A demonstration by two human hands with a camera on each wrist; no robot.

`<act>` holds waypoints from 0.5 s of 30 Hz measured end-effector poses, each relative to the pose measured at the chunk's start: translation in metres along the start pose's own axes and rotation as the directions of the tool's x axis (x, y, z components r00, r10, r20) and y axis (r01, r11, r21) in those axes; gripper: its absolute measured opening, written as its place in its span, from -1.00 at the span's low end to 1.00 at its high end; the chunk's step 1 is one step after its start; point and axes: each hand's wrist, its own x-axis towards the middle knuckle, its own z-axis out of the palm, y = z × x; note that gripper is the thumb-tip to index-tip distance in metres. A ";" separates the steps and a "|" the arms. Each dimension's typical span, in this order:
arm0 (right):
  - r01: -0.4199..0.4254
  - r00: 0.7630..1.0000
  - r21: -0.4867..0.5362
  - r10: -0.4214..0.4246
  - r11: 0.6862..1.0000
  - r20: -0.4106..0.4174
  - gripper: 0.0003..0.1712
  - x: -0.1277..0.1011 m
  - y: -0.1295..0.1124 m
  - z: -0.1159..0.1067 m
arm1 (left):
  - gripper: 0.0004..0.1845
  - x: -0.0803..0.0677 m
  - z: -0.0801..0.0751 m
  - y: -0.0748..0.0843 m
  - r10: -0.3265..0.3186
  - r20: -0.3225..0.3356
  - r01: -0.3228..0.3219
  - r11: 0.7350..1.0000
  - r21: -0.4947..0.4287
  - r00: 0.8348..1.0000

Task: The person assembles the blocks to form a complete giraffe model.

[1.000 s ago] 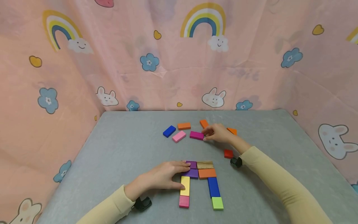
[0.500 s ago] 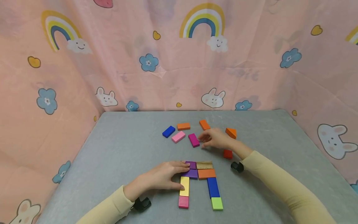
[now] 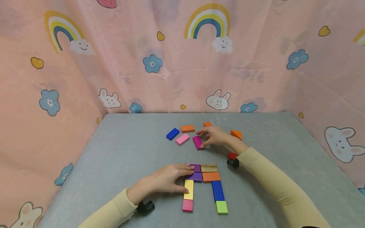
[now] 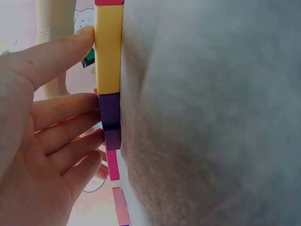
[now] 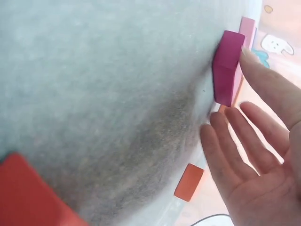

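My left hand rests with fairly straight fingers on a connected row of blocks. Its fingertips touch two purple blocks, and its thumb lies on a yellow block. Farther back, my right hand is spread at a magenta block lying at a slant on the table. The thumb is right at the near end of that block; the other fingers reach past its far side without curling round it. In the right wrist view, the thumb tip overlaps the edge of the magenta block.
Wood-grain, orange, blue, lime green and pink blocks complete the arch-like layout. Loose blue, light pink and orange blocks lie behind. An orange triangle and red block are right.
The magenta block has turned from lying sideways to a slant. My right hand drew slightly off it, then moved left and back to it. My left hand has stayed still.
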 end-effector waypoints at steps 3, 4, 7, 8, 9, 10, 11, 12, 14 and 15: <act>-0.001 1.000 0.009 0.001 1.000 0.026 -0.27 0.000 0.000 0.000 | -0.32 0.000 0.001 0.000 0.002 0.002 -0.002 1.000 -0.004 1.000; -0.003 0.999 0.010 0.002 1.000 0.034 -0.27 0.000 0.000 0.000 | -0.32 0.000 0.001 0.000 0.005 0.001 -0.005 1.000 -0.003 1.000; -0.003 0.999 0.021 0.002 1.000 0.042 -0.27 -0.001 0.001 0.001 | -0.31 0.000 0.002 -0.001 0.005 0.000 -0.005 1.000 -0.005 1.000; -0.004 0.999 0.022 0.003 1.000 0.042 -0.28 -0.001 0.001 0.001 | -0.32 0.000 0.002 -0.001 0.005 -0.001 -0.005 1.000 -0.006 1.000; -0.004 0.999 0.024 0.003 1.000 0.042 -0.28 -0.001 0.001 0.001 | -0.32 0.000 0.002 -0.002 0.006 -0.003 -0.006 1.000 -0.007 1.000; -0.002 0.999 0.025 0.001 1.000 0.042 -0.28 -0.001 0.000 0.001 | -0.32 0.000 0.002 -0.002 0.006 -0.004 -0.006 1.000 -0.008 1.000; -0.003 0.999 0.029 0.002 1.000 0.042 -0.29 -0.001 0.000 0.001 | -0.32 0.000 0.002 -0.002 0.006 -0.005 -0.006 1.000 -0.008 1.000; -0.004 0.999 0.029 0.003 1.000 0.041 -0.29 -0.001 0.000 0.000 | -0.32 0.000 0.002 -0.002 0.008 -0.008 -0.008 1.000 -0.006 1.000; -0.004 0.999 0.035 0.003 0.999 0.037 -0.30 -0.001 0.000 0.000 | -0.32 0.000 0.002 -0.002 0.010 -0.012 -0.010 1.000 -0.002 1.000; -0.005 0.999 0.038 0.004 0.999 0.032 -0.30 -0.001 0.000 0.000 | -0.32 0.001 0.002 -0.002 0.012 -0.014 -0.012 1.000 -0.001 1.000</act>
